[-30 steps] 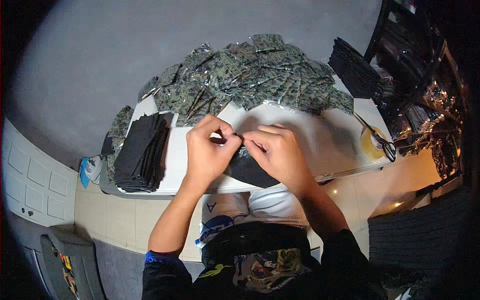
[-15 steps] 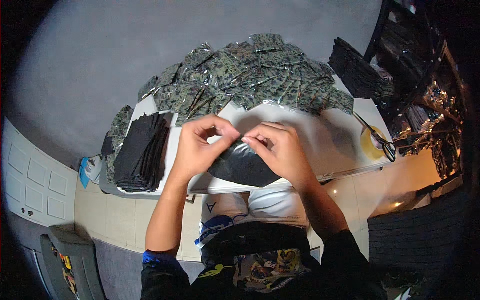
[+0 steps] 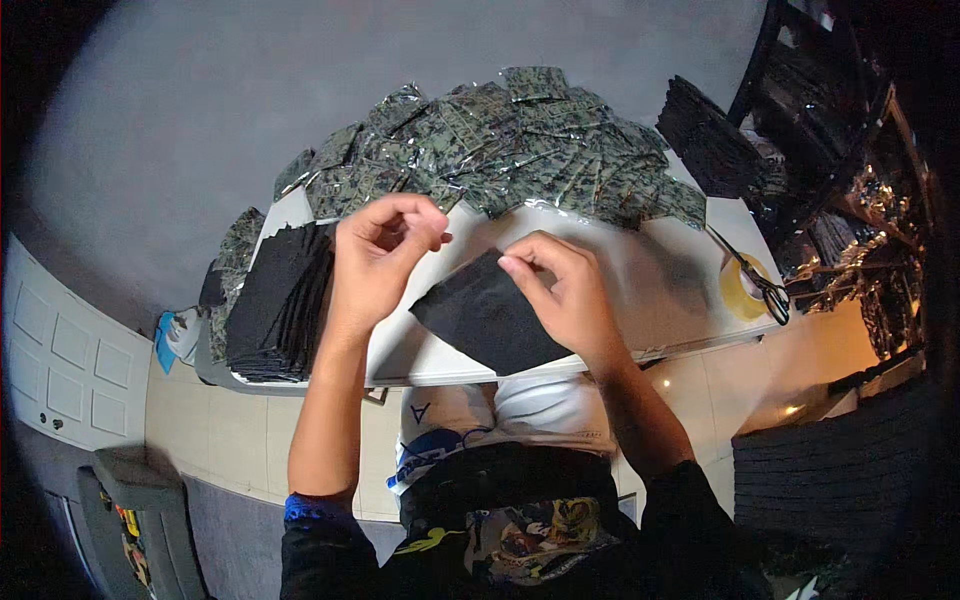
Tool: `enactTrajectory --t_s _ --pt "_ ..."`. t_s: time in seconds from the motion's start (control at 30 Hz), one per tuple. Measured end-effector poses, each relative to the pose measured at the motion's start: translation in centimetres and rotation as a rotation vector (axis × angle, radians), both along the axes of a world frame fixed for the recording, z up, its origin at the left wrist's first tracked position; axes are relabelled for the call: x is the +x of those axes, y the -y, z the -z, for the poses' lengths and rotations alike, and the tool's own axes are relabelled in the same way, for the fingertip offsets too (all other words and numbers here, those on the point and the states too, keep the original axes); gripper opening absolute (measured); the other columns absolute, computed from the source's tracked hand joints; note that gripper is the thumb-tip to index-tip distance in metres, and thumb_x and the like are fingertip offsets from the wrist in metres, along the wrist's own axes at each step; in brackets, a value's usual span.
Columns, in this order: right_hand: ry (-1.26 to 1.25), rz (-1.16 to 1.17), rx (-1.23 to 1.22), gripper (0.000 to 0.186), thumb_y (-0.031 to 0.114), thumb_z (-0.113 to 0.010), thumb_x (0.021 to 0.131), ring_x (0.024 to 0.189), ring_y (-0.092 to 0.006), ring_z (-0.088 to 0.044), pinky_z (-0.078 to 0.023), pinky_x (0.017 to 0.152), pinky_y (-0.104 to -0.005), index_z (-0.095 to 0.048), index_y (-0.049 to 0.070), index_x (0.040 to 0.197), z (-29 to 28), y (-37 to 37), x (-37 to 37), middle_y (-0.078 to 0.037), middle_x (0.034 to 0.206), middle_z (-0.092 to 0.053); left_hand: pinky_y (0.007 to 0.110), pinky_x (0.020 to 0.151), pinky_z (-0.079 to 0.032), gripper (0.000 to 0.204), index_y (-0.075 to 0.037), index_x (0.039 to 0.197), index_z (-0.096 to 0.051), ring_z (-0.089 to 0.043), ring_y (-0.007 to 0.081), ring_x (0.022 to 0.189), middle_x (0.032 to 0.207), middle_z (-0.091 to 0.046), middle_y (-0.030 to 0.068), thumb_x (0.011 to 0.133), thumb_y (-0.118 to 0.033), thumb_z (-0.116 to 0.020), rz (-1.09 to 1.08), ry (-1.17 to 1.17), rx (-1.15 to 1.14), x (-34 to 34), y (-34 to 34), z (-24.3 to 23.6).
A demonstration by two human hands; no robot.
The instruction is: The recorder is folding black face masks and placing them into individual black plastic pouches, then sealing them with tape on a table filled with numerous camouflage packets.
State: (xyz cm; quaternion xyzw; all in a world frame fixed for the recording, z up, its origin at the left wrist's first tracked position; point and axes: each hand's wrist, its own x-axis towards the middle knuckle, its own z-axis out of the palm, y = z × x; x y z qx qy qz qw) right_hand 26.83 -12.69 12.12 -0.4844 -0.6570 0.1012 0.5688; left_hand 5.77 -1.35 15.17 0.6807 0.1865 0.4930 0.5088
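Observation:
A folded black cloth piece lies at a slant on the white table, one corner toward its front edge. My right hand is closed in a pinch at the far corner of this black piece, thumb and forefinger together. My left hand is raised to the left of it, fingers curled into a pinch. Whatever may be between the left fingertips is too small to make out. Beside my left forearm stands a tall stack of folded black cloth.
A wide heap of camouflage-patterned packs in clear plastic covers the back of the table. At right are scissors, a yellowish tape roll and another black cloth stack. A dark rack stands beyond.
My hands have parted; the left moved left and up, away from the right. The black piece shows more fully, with less shine at its far corner.

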Motion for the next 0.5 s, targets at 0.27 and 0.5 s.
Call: enactTrajectory --t_s 0.27,0.5 --pt "-0.372 0.126 0.082 0.012 0.011 -0.066 0.112 0.072 -0.0005 -0.049 -0.039 0.062 -0.0220 -0.067 0.000 0.108 2.4 -1.5 -0.8 0.005 0.077 -0.062 0.025 0.089 -0.051 0.024 0.001 0.127 -0.074 -0.066 0.0081 0.097 0.109 -0.075 0.0020 0.105 -0.007 -0.072 0.114 0.118 -0.222 -4.3 -1.0 11.7" --pt "-0.348 0.202 -0.181 0.015 0.015 -0.065 0.112 0.069 -0.0033 -0.052 -0.040 0.062 -0.0262 -0.067 0.001 0.108 4.7 -2.5 1.7 0.000 0.076 -0.067 0.028 0.059 -0.035 0.028 0.001 0.102 -0.079 -0.043 0.0026 0.070 0.073 -0.056 -0.0066 0.111 -0.024 -0.069 -0.386 -0.106 -0.098 1.8 1.5 9.2"
